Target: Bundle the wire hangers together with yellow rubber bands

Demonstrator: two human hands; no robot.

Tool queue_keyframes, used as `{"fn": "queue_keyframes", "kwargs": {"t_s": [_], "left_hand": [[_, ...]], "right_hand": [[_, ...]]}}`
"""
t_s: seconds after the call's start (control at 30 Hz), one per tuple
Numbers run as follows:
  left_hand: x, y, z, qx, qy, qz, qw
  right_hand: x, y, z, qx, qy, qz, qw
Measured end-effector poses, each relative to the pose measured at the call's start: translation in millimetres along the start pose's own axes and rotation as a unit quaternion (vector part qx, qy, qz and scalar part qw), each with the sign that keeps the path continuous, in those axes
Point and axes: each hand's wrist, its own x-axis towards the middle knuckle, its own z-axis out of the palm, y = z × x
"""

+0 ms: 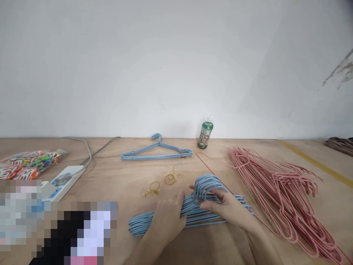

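One blue hanger set (157, 158): flat at back, nr wall (138, 73).
Yellow bands (154, 191): loose on table (104, 173).
L hand (168, 216): wrapped over blue hanger bunch (190, 207) — grip closed.
Bunch: front of table, betw. both hands; step looks like squaring up hooks (210, 181).
R hand (228, 205): curled round hook necks, closed; next prob. calls for hooks aligned, L hand steady.
Pink hangers (281, 179): piled, R side.
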Motion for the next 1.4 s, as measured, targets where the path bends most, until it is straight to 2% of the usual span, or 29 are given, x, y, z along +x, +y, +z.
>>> {"fn": "queue_keyframes", "kwargs": {"t_s": [0.07, 0.23, 0.3, 0.47, 0.6, 0.7, 0.8, 0.97, 1.07, 1.13, 1.2, 1.27, 1.33, 1.4], "left_hand": [[0, 1, -0.3, -0.001, 0.002, 0.002, 1.000], [0, 1, -0.7, 0.010, 0.011, -0.007, 1.000], [0, 1, -0.8, 0.004, 0.011, -0.008, 1.000], [-1, 1, -1.3, 0.001, -0.008, -0.004, 1.000], [-1, 2, -1.3, 0.001, -0.010, -0.004, 1.000], [-1, 3, -1.4, 0.009, -0.013, -0.003, 1.000], [-1, 5, -2.4, 0.018, -0.019, -0.006, 1.000], [-1, 7, -3.8, 0.012, -0.011, -0.015, 1.000], [-3, 6, -1.7, -0.010, 0.011, 0.001, 1.000], [-3, 4, 0.5, -0.020, 0.023, 0.012, 0.999], [-4, 3, 2.5, -0.021, 0.032, 0.017, 0.999], [-4, 2, 4.0, -0.018, 0.035, 0.017, 0.999], [-3, 2, 5.1, -0.017, 0.036, 0.019, 0.999], [-3, 1, 6.0, -0.020, 0.037, 0.025, 0.999]], "right_hand": [[0, 0, 1, -0.021, -0.005, 0.002, 1.000], [-1, 1, 4, -0.105, 0.018, -0.056, 0.993], [-2, 1, 4, -0.097, 0.016, -0.049, 0.994], [-3, -2, 4, 0.009, -0.005, -0.016, 1.000], [-3, -4, 2, -0.016, 0.004, 0.019, 1.000], [-3, -3, 3, -0.027, -0.001, -0.004, 1.000], [-1, -2, 5, -0.089, 0.010, -0.043, 0.995], [-2, -3, 18, -0.227, 0.099, -0.096, 0.964], [-5, 7, 34, -0.278, 0.146, -0.126, 0.941], [-6, 21, 48, -0.325, 0.197, -0.160, 0.911], [-6, 37, 63, -0.384, 0.267, -0.190, 0.863], [-6, 47, 75, -0.421, 0.322, -0.190, 0.826], [-6, 46, 80, -0.426, 0.346, -0.173, 0.818], [-4, 37, 81, -0.405, 0.348, -0.155, 0.831]]}}
